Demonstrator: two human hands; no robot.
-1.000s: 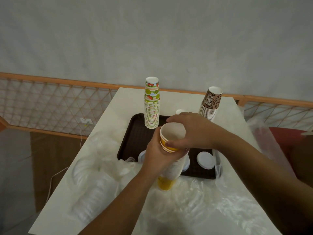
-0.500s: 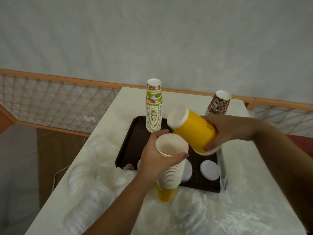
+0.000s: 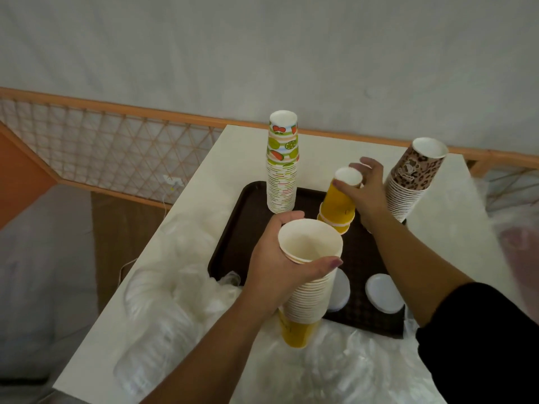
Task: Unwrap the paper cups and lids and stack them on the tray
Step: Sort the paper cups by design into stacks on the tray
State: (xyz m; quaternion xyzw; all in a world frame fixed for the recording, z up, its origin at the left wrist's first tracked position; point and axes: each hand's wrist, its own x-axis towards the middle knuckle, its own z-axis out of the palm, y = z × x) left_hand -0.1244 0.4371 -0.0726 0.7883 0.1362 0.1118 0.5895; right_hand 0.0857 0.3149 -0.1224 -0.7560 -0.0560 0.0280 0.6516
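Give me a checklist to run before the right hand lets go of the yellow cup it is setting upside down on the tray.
1. Right hand on inverted yellow cup: ok.
2. Cup nested on the yellow cups below: ok.
3. Small stack standing on tray: ok.
4. Clear of fruit stack and leopard stack: ok.
5. Left hand gripping held stack: ok.
6. Small stack plumb: cannot tell.
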